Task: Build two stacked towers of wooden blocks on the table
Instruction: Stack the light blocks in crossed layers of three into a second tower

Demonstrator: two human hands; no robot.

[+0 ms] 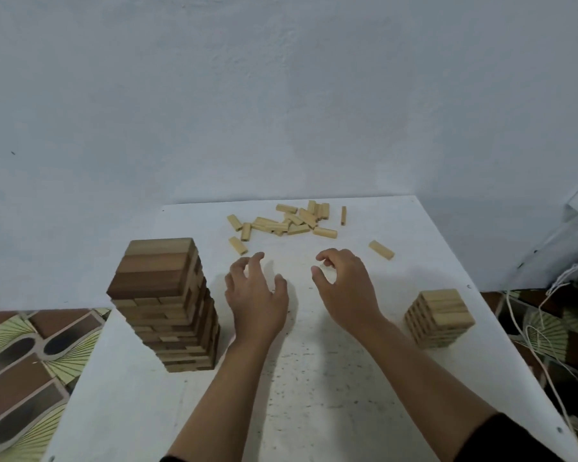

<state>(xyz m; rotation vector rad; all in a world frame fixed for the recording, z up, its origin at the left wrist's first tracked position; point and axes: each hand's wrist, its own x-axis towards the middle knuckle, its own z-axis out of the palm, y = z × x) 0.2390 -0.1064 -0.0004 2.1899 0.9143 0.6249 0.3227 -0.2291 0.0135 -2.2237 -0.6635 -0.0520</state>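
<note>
On the white square table (314, 395), a tall tower of brown and tan wooden blocks (167, 305) stands at the left, and a short tower of pale wooden blocks (439, 318) stands at the right. Loose pale wooden blocks (287, 221) lie scattered near the far edge. Between the towers, the left hand (256, 295) and the right hand (344, 288) hover with fingers loosely curled, gripping nothing.

A white, speckled table (314, 401) carried everything. A tall tower (167, 305) of darker and lighter blocks stood on its left side, and a short tower (439, 318) stood on the right. Loose blocks (287, 222) lay scattered near the far edge, with one stray block (381, 250) apart to their right.
</note>
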